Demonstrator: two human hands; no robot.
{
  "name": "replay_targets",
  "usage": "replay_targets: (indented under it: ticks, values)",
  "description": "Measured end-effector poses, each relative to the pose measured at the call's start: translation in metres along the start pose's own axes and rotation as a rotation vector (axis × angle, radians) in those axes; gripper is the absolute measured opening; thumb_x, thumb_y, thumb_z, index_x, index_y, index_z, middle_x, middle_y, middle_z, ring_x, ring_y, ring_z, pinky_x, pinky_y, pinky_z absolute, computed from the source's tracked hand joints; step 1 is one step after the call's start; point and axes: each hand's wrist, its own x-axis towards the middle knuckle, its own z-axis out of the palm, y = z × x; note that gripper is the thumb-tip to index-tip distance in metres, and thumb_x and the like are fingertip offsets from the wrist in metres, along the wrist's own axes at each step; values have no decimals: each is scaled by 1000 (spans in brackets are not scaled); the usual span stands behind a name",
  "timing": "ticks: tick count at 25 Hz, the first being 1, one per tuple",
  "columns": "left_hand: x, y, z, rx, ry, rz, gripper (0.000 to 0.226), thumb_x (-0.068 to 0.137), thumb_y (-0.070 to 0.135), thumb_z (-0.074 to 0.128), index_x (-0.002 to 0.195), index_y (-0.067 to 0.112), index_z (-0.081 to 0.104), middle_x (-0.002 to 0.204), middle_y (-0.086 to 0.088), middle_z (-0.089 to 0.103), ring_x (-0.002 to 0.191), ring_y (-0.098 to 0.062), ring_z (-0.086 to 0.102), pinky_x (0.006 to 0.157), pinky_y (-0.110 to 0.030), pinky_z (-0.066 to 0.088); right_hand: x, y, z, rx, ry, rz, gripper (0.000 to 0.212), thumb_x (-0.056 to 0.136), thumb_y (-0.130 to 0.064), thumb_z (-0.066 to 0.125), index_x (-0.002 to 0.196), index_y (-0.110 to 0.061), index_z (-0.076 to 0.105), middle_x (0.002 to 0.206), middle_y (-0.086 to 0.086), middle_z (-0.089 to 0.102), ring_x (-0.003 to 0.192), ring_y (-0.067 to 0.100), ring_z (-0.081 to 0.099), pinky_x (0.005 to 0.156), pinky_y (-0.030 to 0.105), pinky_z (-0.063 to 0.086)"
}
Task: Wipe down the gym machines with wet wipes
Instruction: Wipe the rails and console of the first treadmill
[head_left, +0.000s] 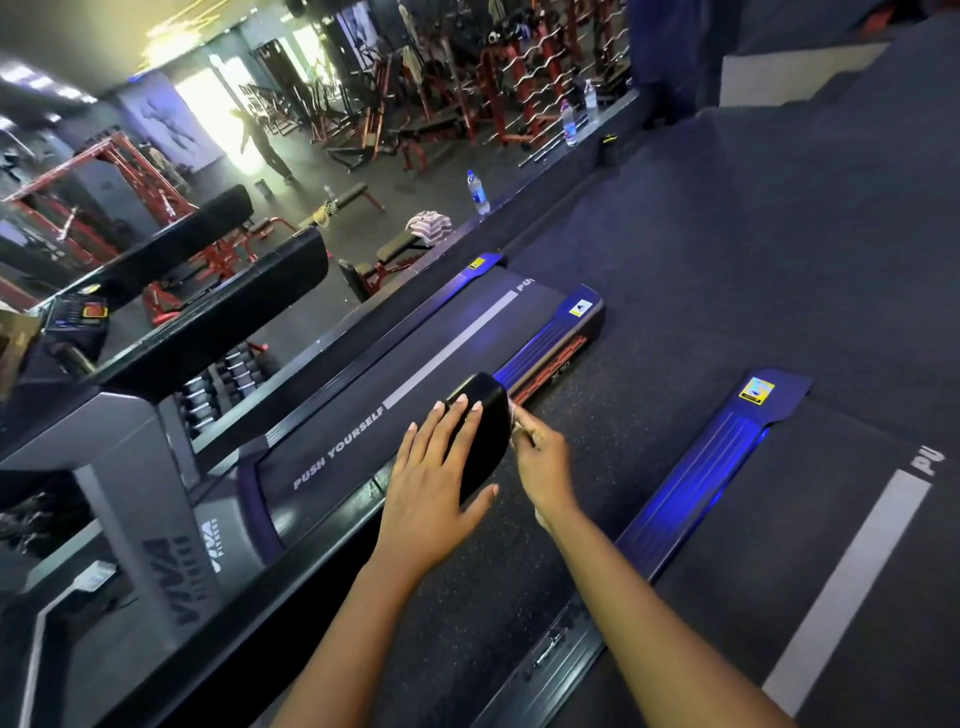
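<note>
At centre frame, the left grip (431, 483) lies flat, fingers straight, on the black end of the handrail (491, 441) of a treadmill (415, 353), holding nothing. Just right of it, the right grip (540, 457) is curled against the rail's side, pinching a wipe (514, 415) of which only a pale sliver shows. A second treadmill (857, 545) fills the lower right.

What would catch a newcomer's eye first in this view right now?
The two hands meet at centre on the black handrail end: the left hand lies flat over it, and the right hand curls at its side. Behind them runs the treadmill belt lettered PUSH YOURSELF, and a blue-lit side rail glows to the right.
</note>
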Motion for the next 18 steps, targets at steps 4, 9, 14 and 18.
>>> replay_targets:
  ticks: [4,9,14,18]
  values:
    - [2,1,-1,11,16,-15,77,82,55,43,148,19,26,152,-3,33,139,-22,27,110,-44,21,-16,16,11,164,54,111,44,92,9,40,127,-13,56,120,-2,62,107,9,57,93,21,45]
    - [0,1,-1,18,11,-6,78,82,54,42,149,17,26,153,-5,33,140,-26,30,113,-44,18,-47,37,34,345,123,313,34,99,-5,35,126,-6,55,109,7,61,83,11,56,66,16,46]
    - [0,-1,-2,-4,-27,15,82,80,57,40,150,15,26,154,-7,30,141,-27,27,114,-49,25,-47,25,19,296,178,307,35,95,3,42,126,-8,56,114,6,63,95,13,58,79,18,47]
    - [0,0,-2,9,-57,-1,86,77,59,39,150,16,25,155,-7,28,142,-27,26,114,-48,25,-11,6,9,49,172,112,43,91,10,41,125,-9,57,122,4,61,114,16,56,103,33,42]
